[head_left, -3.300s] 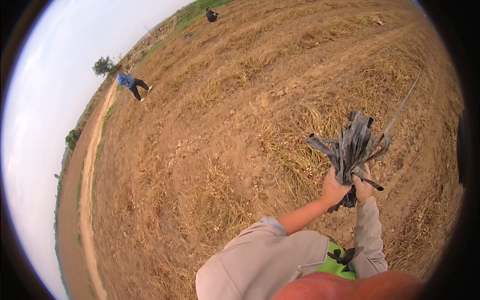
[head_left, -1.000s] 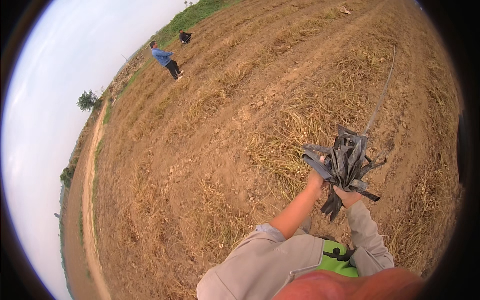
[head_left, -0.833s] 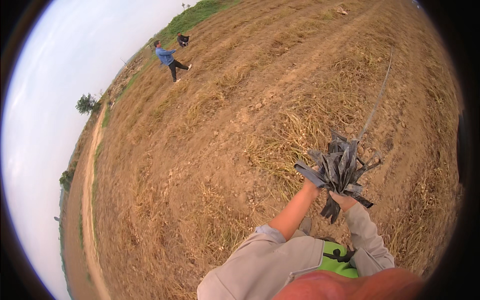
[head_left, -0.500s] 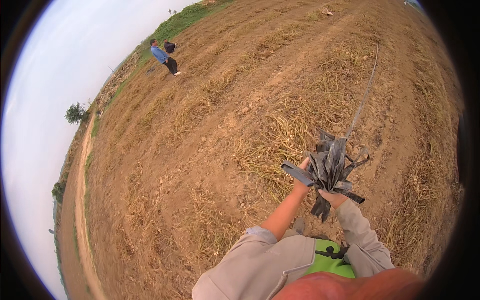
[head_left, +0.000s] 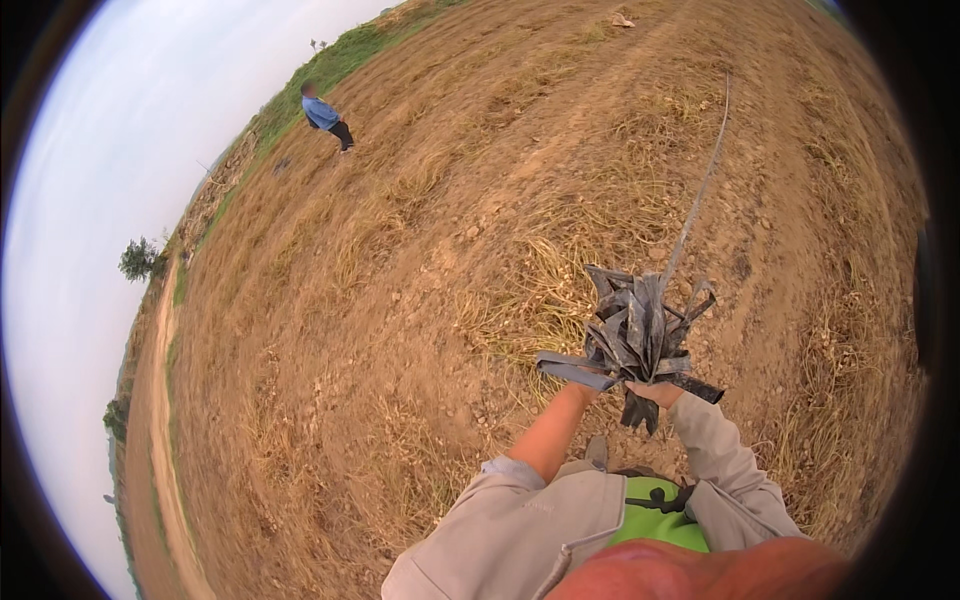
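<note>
A thick bundle of folded flat black drip tape [head_left: 635, 325] is held out in front of my body, its loops and folded ends fanning in several directions. My right hand [head_left: 657, 392] is closed round the lower part of the bundle, the thumb lying across the folds. At the bundle's left side, my left hand [head_left: 582, 393] grips it from below; the folds cover most of its fingers. From the top of the bundle a single length of tape [head_left: 697, 200] runs away over the soil toward the far end of the field.
Rows of dry, pulled-up plants [head_left: 545, 290] lie on brown soil around me. A person in a blue top [head_left: 322, 112] stands far off at the left. A dirt track [head_left: 165, 430] runs along the left edge. A pale object [head_left: 621, 20] lies at the far end.
The bundle and both hands sit slightly further left and lower in view. My left thumb, visible before, is now behind the folds. A second distant figure no longer shows separately.
</note>
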